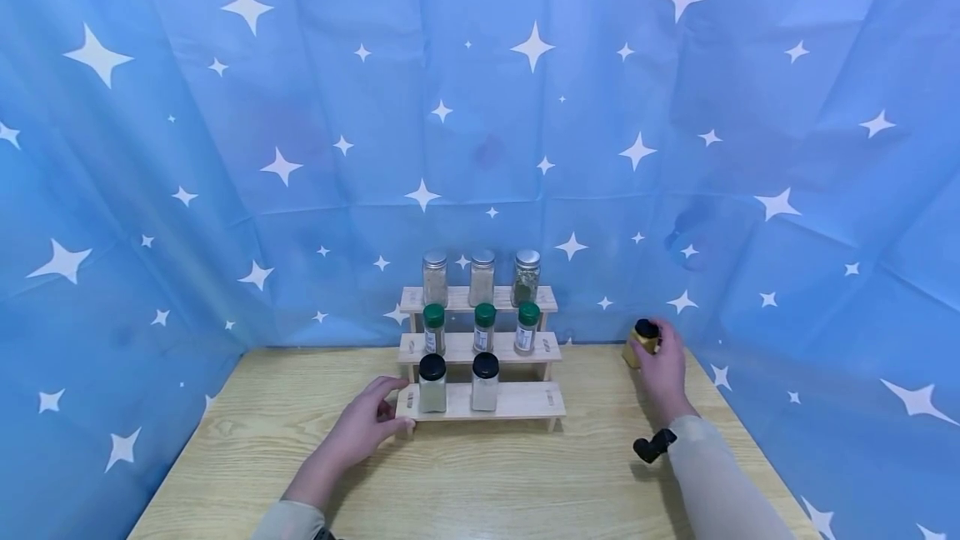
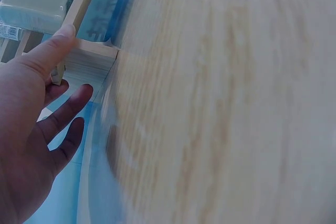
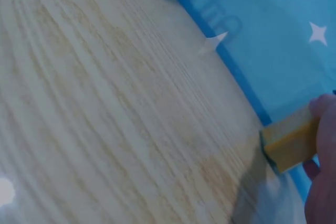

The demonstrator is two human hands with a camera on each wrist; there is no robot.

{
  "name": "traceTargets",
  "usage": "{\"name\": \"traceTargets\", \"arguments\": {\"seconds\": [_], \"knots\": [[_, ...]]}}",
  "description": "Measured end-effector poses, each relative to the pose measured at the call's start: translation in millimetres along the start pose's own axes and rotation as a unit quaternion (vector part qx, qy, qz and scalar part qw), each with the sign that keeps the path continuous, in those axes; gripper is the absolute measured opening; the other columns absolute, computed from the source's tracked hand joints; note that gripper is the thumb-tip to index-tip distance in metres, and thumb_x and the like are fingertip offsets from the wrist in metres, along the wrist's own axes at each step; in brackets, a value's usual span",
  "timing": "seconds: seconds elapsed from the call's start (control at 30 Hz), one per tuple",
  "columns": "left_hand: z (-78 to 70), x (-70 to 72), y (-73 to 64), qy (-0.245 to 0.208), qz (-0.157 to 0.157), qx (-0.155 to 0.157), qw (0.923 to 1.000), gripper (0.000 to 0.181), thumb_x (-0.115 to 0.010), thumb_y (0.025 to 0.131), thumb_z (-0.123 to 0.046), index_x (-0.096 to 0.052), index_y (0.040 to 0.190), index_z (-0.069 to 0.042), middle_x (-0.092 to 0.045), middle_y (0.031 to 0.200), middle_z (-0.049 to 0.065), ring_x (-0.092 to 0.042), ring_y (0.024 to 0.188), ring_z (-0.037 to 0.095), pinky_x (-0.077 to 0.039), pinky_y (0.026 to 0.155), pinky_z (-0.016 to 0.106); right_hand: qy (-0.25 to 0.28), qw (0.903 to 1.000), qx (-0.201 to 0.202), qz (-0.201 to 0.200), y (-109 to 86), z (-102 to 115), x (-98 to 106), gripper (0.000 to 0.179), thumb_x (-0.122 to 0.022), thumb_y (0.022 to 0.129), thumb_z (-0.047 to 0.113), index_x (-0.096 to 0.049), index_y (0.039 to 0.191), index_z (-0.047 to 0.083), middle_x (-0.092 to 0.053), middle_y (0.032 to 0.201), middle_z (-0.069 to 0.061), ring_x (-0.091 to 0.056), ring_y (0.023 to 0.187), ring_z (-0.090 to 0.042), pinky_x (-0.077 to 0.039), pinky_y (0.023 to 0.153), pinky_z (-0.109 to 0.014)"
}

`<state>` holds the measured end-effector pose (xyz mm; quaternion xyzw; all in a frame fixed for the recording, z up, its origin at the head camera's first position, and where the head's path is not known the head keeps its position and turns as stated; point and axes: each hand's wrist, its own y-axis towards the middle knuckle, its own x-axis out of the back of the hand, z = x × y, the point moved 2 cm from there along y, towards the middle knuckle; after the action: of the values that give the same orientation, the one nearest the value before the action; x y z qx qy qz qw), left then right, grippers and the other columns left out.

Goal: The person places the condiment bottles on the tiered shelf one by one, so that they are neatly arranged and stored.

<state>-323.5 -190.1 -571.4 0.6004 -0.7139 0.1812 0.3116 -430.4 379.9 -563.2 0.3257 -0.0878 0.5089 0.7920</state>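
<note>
My left hand [image 1: 365, 422] pinches the left end of the bottom step of a wooden three-tier spice rack [image 1: 517, 401]. In the left wrist view its thumb [image 2: 52, 48] lies on the step's front edge, and the other fingers are bent loosely below. At the far right of the table, my right hand [image 1: 664, 369] grips a spice jar [image 1: 632, 354] of yellow powder with a black lid. The right wrist view shows that jar [image 3: 291, 142] tilted close over the table. Two black-lidded jars [image 1: 484, 390] of pale contents stand on the bottom step.
Three green-lidded jars [image 1: 483, 332] stand on the middle step and three silver-lidded jars [image 1: 482, 280] on the top one. Behind the light wooden table [image 1: 480, 482] hangs a blue curtain [image 1: 480, 107] with white stars, which also runs along both sides.
</note>
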Motion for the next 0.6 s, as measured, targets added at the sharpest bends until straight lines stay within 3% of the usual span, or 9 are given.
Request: {"name": "traceTargets", "arguments": {"seconds": [0.3,0.43,0.53,0.6], "knots": [[0.6,-0.8,0.4,0.001,-0.002,0.0,1.0,0.069,-0.091,0.094,-0.032,-0.061,0.155,-0.018,-0.062,0.143,-0.006,-0.063,0.096,0.01,-0.058,0.082,0.029,0.012,0.9994,0.014,0.03,-12.9,16.7,6.8,0.058,-0.072,0.107,0.004,-0.047,0.159,0.0,-0.048,0.156,-0.03,-0.051,0.137,-0.05,-0.05,0.109,-0.062],[0.6,-0.6,0.3,0.001,0.0,-0.002,1.0,0.07,-0.091,0.094,-0.032,-0.061,0.156,-0.018,-0.062,0.143,-0.006,-0.063,0.096,0.01,-0.058,0.083,0.029,0.017,0.9983,0.034,0.045,-20.8,28.9,9.7,0.06,-0.074,0.106,0.004,-0.047,0.16,0.0,-0.052,0.153,-0.027,-0.055,0.134,-0.046,-0.056,0.102,-0.038],[0.9,-0.9,0.5,0.001,0.0,-0.002,1.0,0.07,-0.091,0.094,-0.033,-0.061,0.156,-0.018,-0.062,0.143,-0.005,-0.063,0.096,0.01,-0.058,0.082,0.03,0.024,0.9971,0.051,0.051,-27.8,38.6,11.2,0.06,-0.076,0.105,0.003,-0.049,0.158,0.001,-0.055,0.15,-0.026,-0.057,0.13,-0.042,-0.051,0.095,-0.017],[0.9,-0.9,0.5,0.002,0.0,-0.001,1.0,0.07,-0.091,0.094,-0.033,-0.061,0.156,-0.018,-0.062,0.143,-0.005,-0.063,0.096,0.01,-0.057,0.082,0.03,0.033,0.996,0.064,0.054,-33.2,46.7,11.8,0.059,-0.077,0.104,0.001,-0.051,0.156,0.0,-0.057,0.147,-0.026,-0.059,0.128,-0.042,-0.048,0.092,-0.011]]}}
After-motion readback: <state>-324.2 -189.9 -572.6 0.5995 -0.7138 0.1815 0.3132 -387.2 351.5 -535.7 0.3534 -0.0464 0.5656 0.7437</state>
